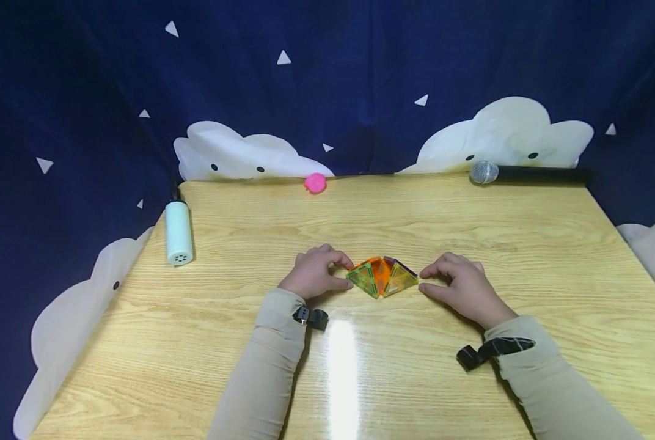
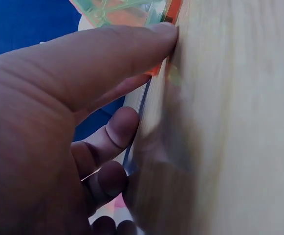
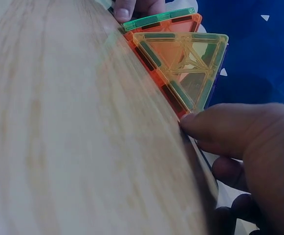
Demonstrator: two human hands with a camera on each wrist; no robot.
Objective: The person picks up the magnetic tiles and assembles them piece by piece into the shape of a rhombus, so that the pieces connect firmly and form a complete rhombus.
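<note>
Several translucent triangular magnetic tiles stand leaning together on the table in a small peaked shape: a green tile point(image 1: 363, 280), an orange tile point(image 1: 381, 272), a yellow tile point(image 1: 401, 280) and a purple-edged tile point(image 1: 391, 261). My left hand point(image 1: 318, 273) holds the left corner by the green tile between thumb and index finger. At the right corner, my right hand point(image 1: 462, 286) has thumb and index finger around the end of the yellow tile. The right wrist view shows the thumb point(image 3: 220, 126) touching the low corner there; the index fingertip is hidden.
A pale blue cylinder point(image 1: 178, 233) stands at the table's left edge. At the back are a small pink object point(image 1: 316, 183) and a microphone point(image 1: 528, 175). A dark blue cloth point(image 1: 360, 79) with clouds hangs behind the wooden table point(image 1: 239, 214).
</note>
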